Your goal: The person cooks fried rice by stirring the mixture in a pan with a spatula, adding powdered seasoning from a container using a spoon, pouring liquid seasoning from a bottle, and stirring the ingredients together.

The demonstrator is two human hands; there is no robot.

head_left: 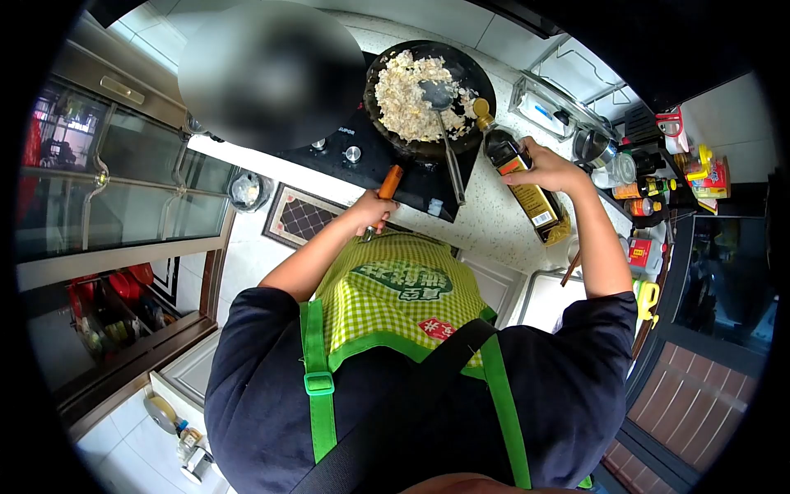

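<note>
My left hand (372,212) is wrapped round the orange-brown handle (391,182) of a black wok (485,70) on the hob. Fried rice (401,95) with pale and yellowish bits lies in the wok. A metal spatula (451,156) rests in it, blade on the rice, handle leaning over the near rim. My right hand (545,167) grips a large dark sauce bottle (496,146) with a gold label. The yellow top (481,107) points at the wok's right edge. Whether the bottle's mouth is uncapped, I cannot tell.
The black glass hob (329,156) has metal knobs. A blurred grey patch covers its left part. To the right stand jars and sauce bottles (642,198) beside a wire rack (580,70). A bin with a plastic liner (248,191) is at left, near a patterned mat (304,218).
</note>
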